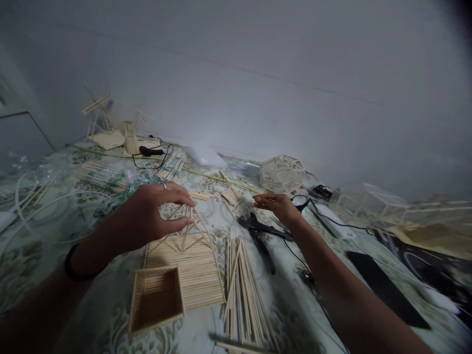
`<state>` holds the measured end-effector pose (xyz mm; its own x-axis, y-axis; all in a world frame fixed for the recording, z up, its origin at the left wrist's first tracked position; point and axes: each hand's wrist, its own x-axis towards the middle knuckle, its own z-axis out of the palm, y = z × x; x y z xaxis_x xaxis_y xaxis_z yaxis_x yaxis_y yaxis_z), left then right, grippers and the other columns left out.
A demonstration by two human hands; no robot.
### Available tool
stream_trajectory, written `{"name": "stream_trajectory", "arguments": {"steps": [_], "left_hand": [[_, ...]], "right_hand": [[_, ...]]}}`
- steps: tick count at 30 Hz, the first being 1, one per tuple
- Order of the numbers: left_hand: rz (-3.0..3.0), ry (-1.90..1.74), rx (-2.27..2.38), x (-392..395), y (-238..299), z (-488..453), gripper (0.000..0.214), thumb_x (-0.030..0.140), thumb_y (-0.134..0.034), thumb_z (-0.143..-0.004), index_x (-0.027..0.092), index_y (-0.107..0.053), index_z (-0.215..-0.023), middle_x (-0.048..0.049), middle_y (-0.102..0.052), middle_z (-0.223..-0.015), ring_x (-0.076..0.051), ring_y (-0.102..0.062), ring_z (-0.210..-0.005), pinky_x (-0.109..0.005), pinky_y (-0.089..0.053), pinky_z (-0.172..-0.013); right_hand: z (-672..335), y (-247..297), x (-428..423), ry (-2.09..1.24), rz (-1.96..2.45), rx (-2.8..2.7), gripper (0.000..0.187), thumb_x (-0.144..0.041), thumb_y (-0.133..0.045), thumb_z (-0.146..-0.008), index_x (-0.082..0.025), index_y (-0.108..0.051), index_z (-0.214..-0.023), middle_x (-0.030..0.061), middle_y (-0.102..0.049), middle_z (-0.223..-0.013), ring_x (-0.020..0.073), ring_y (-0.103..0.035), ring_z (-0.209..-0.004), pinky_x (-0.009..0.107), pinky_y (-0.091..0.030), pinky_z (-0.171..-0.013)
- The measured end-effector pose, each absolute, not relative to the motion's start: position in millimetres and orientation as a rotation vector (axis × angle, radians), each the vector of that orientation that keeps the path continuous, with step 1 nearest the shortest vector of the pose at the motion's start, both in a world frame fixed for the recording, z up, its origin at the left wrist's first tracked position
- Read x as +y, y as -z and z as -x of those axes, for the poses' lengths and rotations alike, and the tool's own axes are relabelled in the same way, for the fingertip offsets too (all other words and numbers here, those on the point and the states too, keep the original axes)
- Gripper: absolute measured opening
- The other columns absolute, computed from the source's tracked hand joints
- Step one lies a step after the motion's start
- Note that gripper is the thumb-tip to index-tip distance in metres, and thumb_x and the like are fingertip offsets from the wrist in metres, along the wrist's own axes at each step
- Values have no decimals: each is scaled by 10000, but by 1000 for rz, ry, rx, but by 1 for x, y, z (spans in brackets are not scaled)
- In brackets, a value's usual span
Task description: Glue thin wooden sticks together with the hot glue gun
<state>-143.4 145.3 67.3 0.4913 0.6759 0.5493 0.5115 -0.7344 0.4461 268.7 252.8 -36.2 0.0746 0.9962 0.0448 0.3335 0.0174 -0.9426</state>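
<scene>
The stick frame (191, 223), a small peaked skeleton of thin wooden sticks, stands on a flat stick panel (194, 269) in the middle of the patterned surface (55, 216). The left hand (149, 216) is on it, fingers (180, 199) curved and pinched lightly around the peak, thumb underneath, holding the top sticks together. The right hand (278, 205) hovers just beyond, palm down, fingers loosely spread and holding nothing, right above the black pliers (260, 233). Just beside the panel, nearer the camera, sits a shallow square stick box (157, 297), touching the panel's corner. To the right of the panel lies a loose bundle of sticks (241, 290), fanned out. Further back, a rounded lattice ball (282, 173) of sticks rests near the wall, and at the far left stands a little stick windmill model (101, 120). A black cable (151, 155) curls near it.
</scene>
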Motion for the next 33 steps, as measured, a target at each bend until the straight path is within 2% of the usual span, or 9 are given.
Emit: {"name": "stream_trajectory", "arguments": {"steps": [5, 9, 12, 16, 18, 21, 26, 30, 33], "left_hand": [[-2546, -1053, 1019, 147, -69, 144, 168, 307, -800, -896, 192, -809, -1018, -85, -844, -1074, -224, -803, -962, -340, -603, -914], [-2519, -1036, 997, 147, -70, 145, 164, 308, -798, -894, 195, -801, -1013, -71, -839, -1089, -211, -800, -958, -320, -604, -914], [-2527, -1011, 1023, 147, -72, 144, 169, 325, -794, -893, 208, -799, -1014, -56, -839, -1082, -220, -794, -978, -332, -599, -940], [-2559, -972, 1054, 147, -75, 144, 162, 359, -791, -900, 232, -792, -1001, -39, -842, -1099, -233, -786, -1021, -342, -604, -947], [-2559, -947, 1076, 146, -76, 144, 150, 334, -796, -905, 229, -791, -1012, -39, -841, -1117, -225, -784, -1024, -334, -607, -948], [-2559, -941, 1093, 144, -78, 144, 139, 307, -799, -908, 225, -792, -1020, -35, -840, -1134, -221, -777, -1032, -341, -603, -974], [-2579, -915, 1113, 141, -80, 142, 129, 301, -777, -932, 213, -786, -1027, -33, -833, -1146, -212, -759, -1062, -359, -574, -1051], [-2569, -939, 1110, 141, -80, 142, 154, 315, -800, -911, 209, -791, -1022, -36, -828, -1131, -204, -766, -964, -348, -592, -979], [-2591, -915, 1124, 141, -80, 142, 175, 333, -790, -921, 213, -782, -1048, -37, -825, -1150, -193, -763, -928, -335, -599, -948]], "right_hand": [[-275, 36, 252, -825, 1540, -1531, 444, -482, -983, -556, -165, -843, -833, 92, -831, -751, 282, -800, -741, 473, -650, -859], [-276, 34, 248, -653, 1620, -1599, 301, -293, -920, -636, -178, -830, -899, 122, -863, -992, 298, -812, -949, 425, -621, -917], [-279, 31, 244, -499, 1721, -1610, 135, -280, -820, -771, -161, -812, -837, 148, -855, -989, 310, -804, -980, 425, -591, -945], [-283, 22, 235, -298, 1806, -1630, 153, -298, -749, -869, -159, -813, -863, 157, -842, -1011, 297, -784, -1008, 408, -548, -976], [-283, 17, 230, -248, 1825, -1638, 171, -294, -749, -873, -150, -814, -939, 144, -838, -949, 264, -786, -891, 370, -562, -891], [-282, 8, 221, -203, 1847, -1645, 209, -325, -709, -903, -139, -802, -883, 116, -808, -762, 246, -753, -725, 339, -551, -751], [-273, -10, 192, -195, 1808, -1733, 225, -333, -688, -913, -154, -784, -817, 116, -796, -735, 253, -732, -693, 356, -540, -742], [-254, -18, 131, -293, 1695, -1899, 134, -259, -730, -870, -191, -805, -958, 93, -836, -985, 259, -766, -875, 371, -556, -876], [-234, -14, 69, -628, 1448, -2183, 149, -285, -669, -964, -202, -792, -983, 90, -810, -984, 235, -760, -872, 351, -570, -823]]}}
